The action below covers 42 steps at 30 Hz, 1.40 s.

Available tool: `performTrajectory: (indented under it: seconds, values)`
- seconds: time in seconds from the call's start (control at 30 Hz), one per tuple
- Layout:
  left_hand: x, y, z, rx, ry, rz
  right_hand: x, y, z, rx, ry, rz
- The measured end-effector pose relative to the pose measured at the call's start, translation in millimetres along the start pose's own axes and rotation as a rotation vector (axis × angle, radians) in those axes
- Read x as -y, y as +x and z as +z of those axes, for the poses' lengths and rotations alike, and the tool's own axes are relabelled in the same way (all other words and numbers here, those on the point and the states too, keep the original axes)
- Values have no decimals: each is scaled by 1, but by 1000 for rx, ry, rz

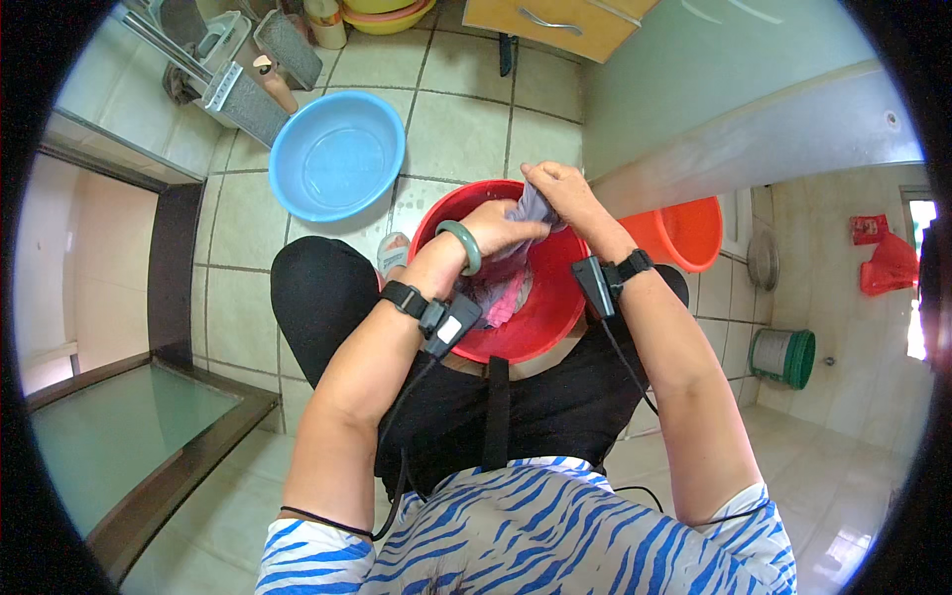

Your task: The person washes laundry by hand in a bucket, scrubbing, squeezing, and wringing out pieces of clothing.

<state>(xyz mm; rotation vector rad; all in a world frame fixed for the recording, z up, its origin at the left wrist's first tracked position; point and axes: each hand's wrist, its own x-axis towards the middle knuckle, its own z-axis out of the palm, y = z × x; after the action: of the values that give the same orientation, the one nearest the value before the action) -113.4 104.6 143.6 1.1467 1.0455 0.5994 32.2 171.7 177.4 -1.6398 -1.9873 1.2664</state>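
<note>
Between my knees stands a red bucket [555,315]. A wet-looking greyish-purple cloth [533,205] is drawn up at its far right rim, the rest hanging down inside. My right hand [563,190] is closed around the cloth's upper end at that rim. Over the bucket's middle, my left hand [496,230], with a green bangle at its wrist, is closed on the same cloth lower down; its fingertips are partly hidden. Pink cloth [508,300] lies deeper in the bucket, beneath my left wrist.
A blue basin [339,157] sits on the tiled floor at the far left. Right of the bucket is an orange-red tub [691,233], close to my right forearm. A green bucket [796,359] stands farther right. A flat-mop bucket [238,104] and a yellow cabinet [555,22] are at the back.
</note>
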Motion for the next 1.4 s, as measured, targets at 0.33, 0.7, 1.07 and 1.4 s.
performTrajectory:
  seconds: [0.33,0.7,1.07,1.4]
  values:
    - [-35,-22,-24,74,-1004,195,-11,-41,1,305,524,1]
    - [-33,-17,-28,152,-1337,248,-16,-72,3,237,588,-60]
    - [47,19,-27,329,-1400,173,43,-72,56,-92,-163,-415]
    - [54,24,-5,-121,-1341,41,53,-57,75,-276,-261,-293]
